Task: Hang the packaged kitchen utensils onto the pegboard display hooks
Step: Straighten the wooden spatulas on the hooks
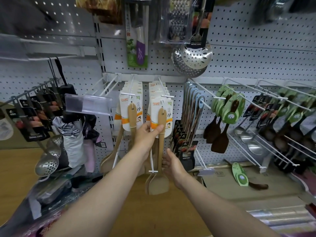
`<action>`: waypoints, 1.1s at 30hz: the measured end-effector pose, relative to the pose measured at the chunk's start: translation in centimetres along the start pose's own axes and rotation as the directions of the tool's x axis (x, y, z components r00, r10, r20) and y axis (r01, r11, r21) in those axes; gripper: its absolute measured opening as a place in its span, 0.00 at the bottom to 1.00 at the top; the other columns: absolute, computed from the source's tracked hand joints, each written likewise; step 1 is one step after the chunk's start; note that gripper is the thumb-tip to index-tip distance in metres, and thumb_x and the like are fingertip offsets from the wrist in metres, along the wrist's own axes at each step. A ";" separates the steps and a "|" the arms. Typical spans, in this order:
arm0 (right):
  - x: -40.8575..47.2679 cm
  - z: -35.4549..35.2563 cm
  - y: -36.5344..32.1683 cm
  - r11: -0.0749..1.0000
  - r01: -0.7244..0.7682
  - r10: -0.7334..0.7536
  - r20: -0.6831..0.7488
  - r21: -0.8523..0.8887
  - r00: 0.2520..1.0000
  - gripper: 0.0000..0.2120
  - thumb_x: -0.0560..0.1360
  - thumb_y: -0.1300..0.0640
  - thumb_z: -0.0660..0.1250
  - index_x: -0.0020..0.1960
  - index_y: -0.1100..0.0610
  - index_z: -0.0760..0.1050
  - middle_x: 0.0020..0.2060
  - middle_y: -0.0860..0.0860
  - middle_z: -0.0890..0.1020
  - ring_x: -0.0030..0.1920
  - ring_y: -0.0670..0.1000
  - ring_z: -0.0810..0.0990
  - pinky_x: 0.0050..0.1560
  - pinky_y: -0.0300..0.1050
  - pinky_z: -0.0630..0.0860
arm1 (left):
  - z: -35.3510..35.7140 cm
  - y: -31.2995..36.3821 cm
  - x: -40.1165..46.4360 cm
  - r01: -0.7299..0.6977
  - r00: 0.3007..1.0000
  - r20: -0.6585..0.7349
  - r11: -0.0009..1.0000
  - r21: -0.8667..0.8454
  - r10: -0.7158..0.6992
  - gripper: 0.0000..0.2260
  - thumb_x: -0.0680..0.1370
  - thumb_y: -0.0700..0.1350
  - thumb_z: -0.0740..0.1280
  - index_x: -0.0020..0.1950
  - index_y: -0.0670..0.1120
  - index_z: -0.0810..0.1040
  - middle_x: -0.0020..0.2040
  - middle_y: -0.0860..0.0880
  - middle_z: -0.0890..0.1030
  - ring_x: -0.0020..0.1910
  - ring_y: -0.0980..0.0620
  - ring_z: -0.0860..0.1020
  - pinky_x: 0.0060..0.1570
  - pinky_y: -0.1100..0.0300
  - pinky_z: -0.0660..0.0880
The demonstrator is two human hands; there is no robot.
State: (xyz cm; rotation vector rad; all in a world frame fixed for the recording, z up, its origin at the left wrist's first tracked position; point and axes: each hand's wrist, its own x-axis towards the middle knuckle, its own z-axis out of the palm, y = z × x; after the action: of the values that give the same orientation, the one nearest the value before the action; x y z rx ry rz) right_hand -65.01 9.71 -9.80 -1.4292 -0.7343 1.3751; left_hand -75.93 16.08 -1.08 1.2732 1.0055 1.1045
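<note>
Fingers [158, 128] of the left hand [147, 134] pinch the front wooden spatula [161, 134] at its handle, thumb across the face and the others curled behind, just below the orange-banded cardboard header [159, 115]. That spatula already hangs from the white wire hook [164, 93] above the fingers, at the front of a stack of like packs. Lower down, the right hand [172, 165] is at the same spatula's shaft, its fingertips hidden behind the wood, so I cannot tell whether they grip or merely steady it.

What could go wrong, as I judge it: the card's hang hole is small and close to the hook's tip, so a forward tug from the pinch could slide the pack off the end. Twisting the handle could tear the thin card at the hole (card is the weak link here, not the wood). Swinging the blade [158, 183] below the fingers might knock the neighbouring stack [130, 115] just to their left, or snag the loose white label rail [152, 171] hanging beside the shaft.

Materials: pale, matte, smooth wood with a flat, round-cornered blade; glossy printed card; thin, stiff, painted wire hooks; a perforated grey pegboard [256, 62] behind. Right of the fingers hang dark wooden turners [220, 137] in green sleeves; up and to the right hangs a shiny perforated steel skimmer [193, 60].
</note>
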 end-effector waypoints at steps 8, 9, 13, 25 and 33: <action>-0.7 -0.9 0.9 0.997 0.044 -0.044 -0.001 -0.063 0.999 0.30 0.84 0.39 0.48 0.71 0.59 0.72 0.52 0.50 0.81 0.53 0.47 0.77 0.60 0.46 0.66 | 0.0 0.6 -0.6 0.032 0.999 0.038 0.999 -0.010 -0.032 0.12 0.76 0.49 0.74 0.58 0.49 0.80 0.52 0.55 0.84 0.53 0.58 0.79 0.47 0.61 0.72; -0.7 -1.1 0.9 0.997 0.035 -0.035 0.001 -0.064 0.999 0.30 0.84 0.39 0.48 0.70 0.59 0.73 0.54 0.51 0.82 0.54 0.48 0.78 0.59 0.46 0.67 | 0.0 0.7 -0.7 0.035 0.999 0.039 0.999 -0.008 -0.034 0.12 0.76 0.49 0.74 0.58 0.50 0.81 0.52 0.55 0.85 0.53 0.57 0.79 0.49 0.60 0.73; -1.3 -1.4 0.2 0.998 0.030 -0.031 -0.004 -0.063 1.000 0.26 0.84 0.39 0.46 0.58 0.54 0.77 0.49 0.49 0.82 0.51 0.47 0.78 0.58 0.47 0.67 | -0.6 0.6 -0.4 0.054 0.998 0.021 0.996 -0.078 -0.052 0.10 0.77 0.54 0.72 0.55 0.51 0.82 0.52 0.53 0.86 0.56 0.52 0.82 0.63 0.50 0.76; -1.1 -0.4 -0.9 0.999 0.039 -0.039 -0.001 -0.009 0.999 0.31 0.84 0.39 0.45 0.75 0.56 0.70 0.73 0.55 0.73 0.74 0.53 0.68 0.74 0.55 0.57 | -2.4 -0.4 -0.7 0.097 0.995 0.019 0.995 0.025 -0.098 0.26 0.82 0.65 0.54 0.72 0.51 0.73 0.71 0.49 0.75 0.71 0.48 0.72 0.69 0.50 0.67; -0.2 -0.1 -1.0 0.997 0.056 -0.057 -0.008 -0.058 0.998 0.33 0.84 0.39 0.41 0.72 0.56 0.73 0.67 0.55 0.78 0.71 0.55 0.70 0.71 0.56 0.59 | -2.4 -2.6 0.0 0.242 0.967 0.051 0.964 0.110 -0.248 0.37 0.77 0.73 0.48 0.77 0.52 0.69 0.76 0.49 0.70 0.75 0.47 0.67 0.76 0.44 0.60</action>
State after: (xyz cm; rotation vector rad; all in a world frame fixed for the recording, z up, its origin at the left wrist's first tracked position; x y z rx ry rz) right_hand -64.77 9.88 -8.80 -1.4482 -0.8075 1.3121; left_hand -78.12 16.58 -3.82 1.2196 1.1498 0.8258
